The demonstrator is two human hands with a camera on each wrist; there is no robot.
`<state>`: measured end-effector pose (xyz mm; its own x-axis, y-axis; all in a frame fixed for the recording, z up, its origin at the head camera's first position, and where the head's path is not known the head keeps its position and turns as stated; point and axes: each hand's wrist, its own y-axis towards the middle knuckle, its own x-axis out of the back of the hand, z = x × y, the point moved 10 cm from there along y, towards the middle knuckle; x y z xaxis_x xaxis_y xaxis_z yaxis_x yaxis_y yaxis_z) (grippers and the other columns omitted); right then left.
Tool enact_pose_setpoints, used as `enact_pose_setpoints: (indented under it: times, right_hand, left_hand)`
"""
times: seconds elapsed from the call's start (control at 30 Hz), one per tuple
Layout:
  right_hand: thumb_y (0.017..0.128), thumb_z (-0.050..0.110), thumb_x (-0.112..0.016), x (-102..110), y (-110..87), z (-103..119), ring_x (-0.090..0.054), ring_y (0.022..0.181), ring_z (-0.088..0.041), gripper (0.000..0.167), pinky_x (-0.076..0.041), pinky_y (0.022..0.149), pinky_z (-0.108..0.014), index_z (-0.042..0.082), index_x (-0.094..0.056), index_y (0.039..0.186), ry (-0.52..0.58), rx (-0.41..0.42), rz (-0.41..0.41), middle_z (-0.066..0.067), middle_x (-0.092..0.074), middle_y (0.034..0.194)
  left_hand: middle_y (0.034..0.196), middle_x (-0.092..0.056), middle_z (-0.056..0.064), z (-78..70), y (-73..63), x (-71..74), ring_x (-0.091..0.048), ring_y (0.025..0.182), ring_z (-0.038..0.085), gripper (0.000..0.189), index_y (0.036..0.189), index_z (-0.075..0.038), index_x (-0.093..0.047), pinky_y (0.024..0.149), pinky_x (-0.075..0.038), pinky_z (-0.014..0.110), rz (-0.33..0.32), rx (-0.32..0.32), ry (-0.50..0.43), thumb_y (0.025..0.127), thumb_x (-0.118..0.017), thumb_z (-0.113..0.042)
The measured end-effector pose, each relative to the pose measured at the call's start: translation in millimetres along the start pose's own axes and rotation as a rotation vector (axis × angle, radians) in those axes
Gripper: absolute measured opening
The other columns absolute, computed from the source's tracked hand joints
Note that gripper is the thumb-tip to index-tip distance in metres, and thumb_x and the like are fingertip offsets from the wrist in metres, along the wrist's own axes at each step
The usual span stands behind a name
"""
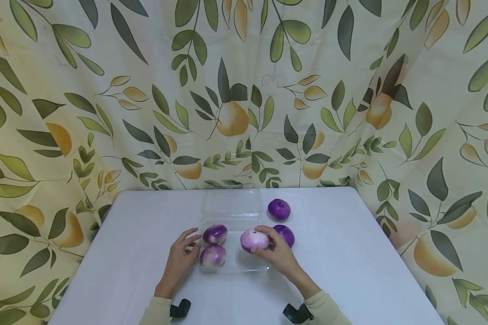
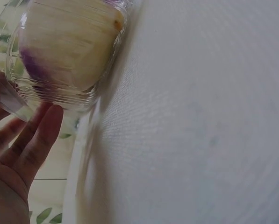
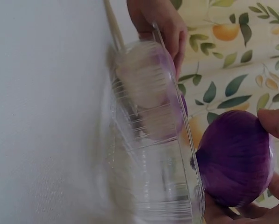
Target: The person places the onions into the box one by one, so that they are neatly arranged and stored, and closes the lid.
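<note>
1. The right hand (image 1: 282, 256) holds an onion, its fingers and thumb curled round the sides.
2. This held onion (image 1: 254, 240) is over the right part of a clear plastic box (image 1: 248, 264). In the right wrist view it is at the level of the box's rim; whether it touches the rim, I cannot tell.
3. The left hand (image 1: 180, 255) is at the left side of the box. In the left wrist view its fingers are fairly straight and reach the outside of the box wall; whether the thumb pinches the edge, I cannot tell.
4. Two onions sit inside the box along its left side: a far onion (image 1: 214, 234) and a near onion (image 1: 213, 256), side by side and close together.
5. The box's lid (image 1: 231, 205) lies open on the far side.
6. Two more onions are on the white table (image 1: 126, 253), right of the box: a back onion (image 1: 279, 209) and a front onion (image 1: 285, 234), the latter partly hidden by the right hand.
7. A cloth (image 1: 236, 85) printed with leaves and fruit hangs round the table.
</note>
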<state>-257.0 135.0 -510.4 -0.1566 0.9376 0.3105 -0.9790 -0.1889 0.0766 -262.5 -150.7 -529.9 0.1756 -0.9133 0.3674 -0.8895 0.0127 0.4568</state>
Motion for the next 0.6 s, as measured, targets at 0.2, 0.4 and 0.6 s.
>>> enact_pose_setpoints:
  times: [0.2,0.4,0.6]
  right_hand:
    - [0.082,0.016,-0.078,-1.5,-0.9,8.8,-0.060,0.119,-0.033,0.052,-0.053,0.101,-0.043,0.012,-0.058,0.131,-0.053,-0.006,-0.009,-0.016,-0.056,0.137]
    - [0.079,0.015,-0.081,-4.2,1.7,13.6,-0.058,0.123,-0.031,0.053,-0.050,0.105,-0.044,0.010,-0.061,0.128,-0.129,0.055,-0.004,-0.013,-0.059,0.134]
    - [0.076,0.018,-0.082,-5.7,2.9,17.5,-0.058,0.123,-0.030,0.052,-0.051,0.103,-0.046,0.014,-0.063,0.124,-0.204,0.076,0.028,-0.008,-0.061,0.132]
  left_hand:
    - [0.129,-0.062,0.019,-2.2,-1.1,0.1,-0.070,0.077,0.020,0.026,0.107,0.007,-0.071,0.057,-0.054,0.013,-0.010,0.011,-0.003,0.081,-0.068,0.012]
    - [0.131,-0.061,0.016,3.2,-0.1,-0.9,-0.069,0.080,0.014,0.027,0.109,0.004,-0.071,0.059,-0.057,0.017,0.017,0.019,-0.006,0.083,-0.068,0.009]
    - [0.131,-0.061,0.016,2.2,0.9,-1.1,-0.069,0.080,0.012,0.025,0.109,0.005,-0.071,0.060,-0.058,0.018,0.024,0.012,0.003,0.084,-0.068,0.008]
